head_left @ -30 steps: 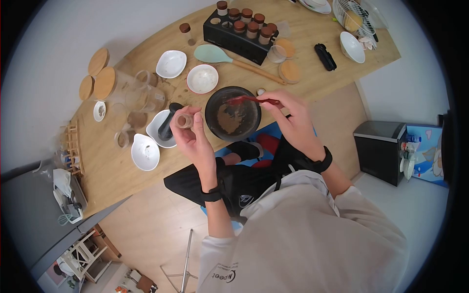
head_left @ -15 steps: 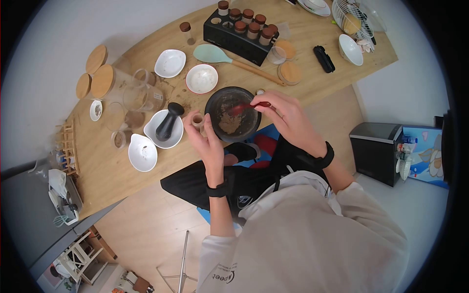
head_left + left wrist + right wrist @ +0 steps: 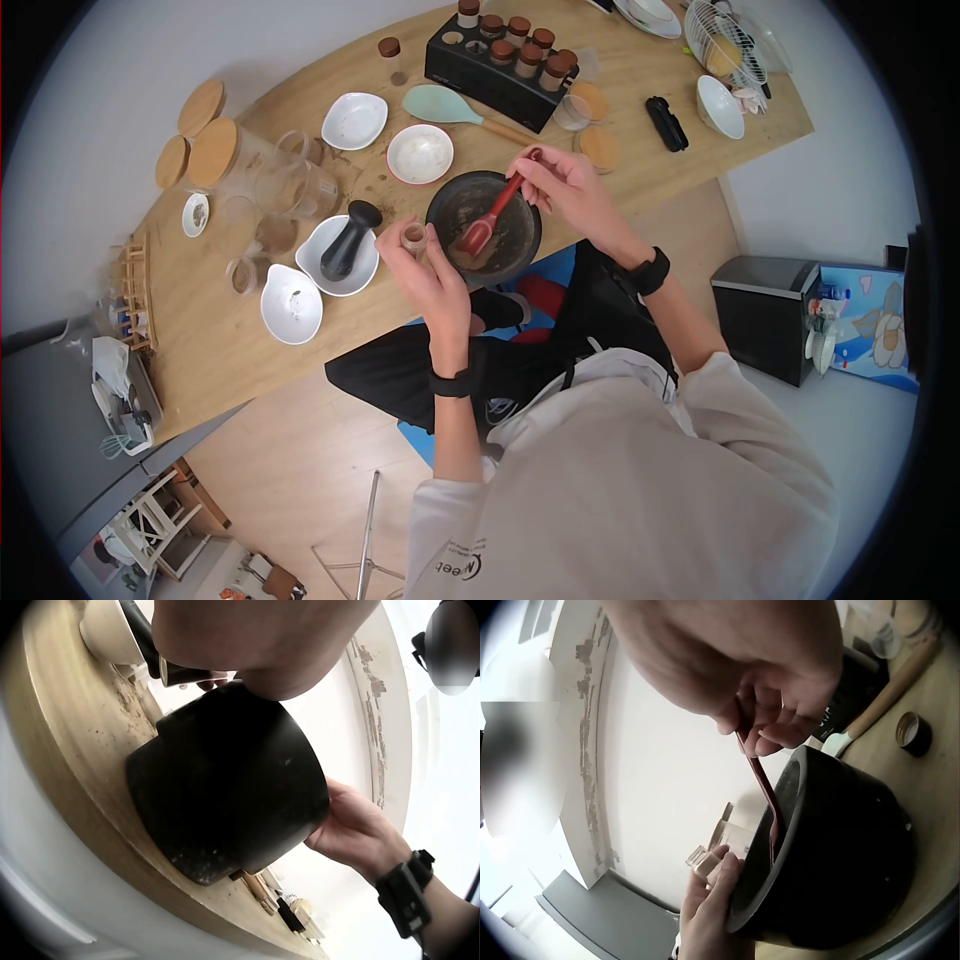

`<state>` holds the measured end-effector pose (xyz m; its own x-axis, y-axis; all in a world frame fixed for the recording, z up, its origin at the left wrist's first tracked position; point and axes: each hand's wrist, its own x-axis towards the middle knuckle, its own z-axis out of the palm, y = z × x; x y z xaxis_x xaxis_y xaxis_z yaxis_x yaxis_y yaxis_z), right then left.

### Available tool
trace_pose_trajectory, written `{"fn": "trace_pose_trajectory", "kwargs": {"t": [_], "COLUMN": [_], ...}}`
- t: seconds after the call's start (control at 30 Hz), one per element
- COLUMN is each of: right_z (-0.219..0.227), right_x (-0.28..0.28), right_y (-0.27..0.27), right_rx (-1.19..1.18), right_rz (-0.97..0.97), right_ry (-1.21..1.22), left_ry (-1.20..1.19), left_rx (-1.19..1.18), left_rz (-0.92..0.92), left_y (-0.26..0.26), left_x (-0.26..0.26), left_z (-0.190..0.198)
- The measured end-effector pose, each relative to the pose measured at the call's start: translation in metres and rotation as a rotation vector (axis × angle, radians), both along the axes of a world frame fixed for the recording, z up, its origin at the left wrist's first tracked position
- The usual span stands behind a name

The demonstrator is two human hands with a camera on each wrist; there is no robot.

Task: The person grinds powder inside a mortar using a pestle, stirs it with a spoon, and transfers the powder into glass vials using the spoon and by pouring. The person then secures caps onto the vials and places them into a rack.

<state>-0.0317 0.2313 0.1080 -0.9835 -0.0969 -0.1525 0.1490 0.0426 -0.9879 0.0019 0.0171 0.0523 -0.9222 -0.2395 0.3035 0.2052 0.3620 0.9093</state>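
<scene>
My left hand grips a small glass spice jar at the left side of the black mortar; the jar's mouth shows in the head view. Its glass neck also appears in the right wrist view. With my right hand I pinch the handle end of a red spoon above the mortar's right rim. The spoon slants down into the mortar, its bowl at the brown powder near the bottom. A dark pestle leans in a white spouted bowl to the left.
Behind the mortar lie a white bowl with pale powder and a mint spatula. A black rack of brown-capped jars stands farther back. Another spouted bowl and clear canisters with wooden lids are at left.
The spoon has swung from nearly level to steep, its bowl moving down toward the powder as my right hand shifts back. My left hand has brought the jar rightward, close to the mortar.
</scene>
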Motion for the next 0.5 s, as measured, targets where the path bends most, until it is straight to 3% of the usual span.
{"fn": "trace_pose_trajectory", "kwargs": {"t": [0.5], "right_z": [-0.009], "right_x": [0.016], "right_y": [0.0], "right_rx": [-0.081], "right_rz": [-0.152], "right_ry": [-0.112], "left_ry": [0.062], "left_rx": [-0.058], "left_rz": [0.008], "left_y": [0.0], "left_x": [-0.001], "left_z": [-0.001]}}
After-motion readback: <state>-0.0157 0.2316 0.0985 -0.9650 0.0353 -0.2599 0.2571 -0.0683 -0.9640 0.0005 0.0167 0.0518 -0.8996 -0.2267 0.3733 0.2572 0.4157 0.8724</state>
